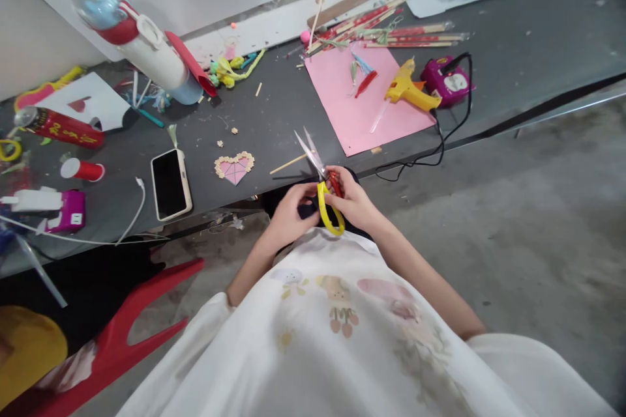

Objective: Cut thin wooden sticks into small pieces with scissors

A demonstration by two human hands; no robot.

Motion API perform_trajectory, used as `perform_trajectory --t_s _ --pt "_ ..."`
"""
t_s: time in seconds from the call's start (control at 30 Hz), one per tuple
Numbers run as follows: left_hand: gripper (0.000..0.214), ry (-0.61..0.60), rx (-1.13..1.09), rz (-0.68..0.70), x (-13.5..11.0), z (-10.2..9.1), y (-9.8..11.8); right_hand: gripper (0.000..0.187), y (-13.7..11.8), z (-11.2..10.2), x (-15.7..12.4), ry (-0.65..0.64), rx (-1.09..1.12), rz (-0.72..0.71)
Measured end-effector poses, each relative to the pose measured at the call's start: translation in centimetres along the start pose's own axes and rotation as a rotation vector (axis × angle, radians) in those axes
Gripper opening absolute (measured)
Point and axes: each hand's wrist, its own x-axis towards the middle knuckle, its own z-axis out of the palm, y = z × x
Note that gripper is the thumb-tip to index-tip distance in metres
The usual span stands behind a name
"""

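One pair of yellow-handled scissors (321,174), blades parted, centre of frame, gripped in right hand (349,197). Left hand (292,212): curled alongside, hold unclear.

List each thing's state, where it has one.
Scissors: blades apart, in right hand
Phone: face up, screen dark
Glue gun: lying on pink paper
Heart piece: beige trim around top, bottom tip bare
Tall bottle: domed lid on
Spool: red thread wound on
White cable: end loose beside phone

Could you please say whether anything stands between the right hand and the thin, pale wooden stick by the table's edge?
Yes: the open blades of the yellow-handled metal scissors come between the right hand and the stick here. Whether they touch it is unclear.
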Motion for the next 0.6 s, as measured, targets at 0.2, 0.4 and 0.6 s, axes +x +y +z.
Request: perform_trajectory --t_s 0.2,0.4,0.6 --pt "0.032 0.312 0.801 0.257 1.5 -3.2 2.7 0.049 -0.3 -0.8 -0.7 -0.082 0.019 0.039" --pt "0.035 0.172 1.089 0.115 3.7 -2.9 2.4 0.044 0.0 0.1 -0.7 -0.17 0.288 0.192" --pt "0.041 0.109 1.111 0.076 4.6 -2.9 2.0 0.043 1.6 0.0 -0.7 -0.192 0.432 0.312"
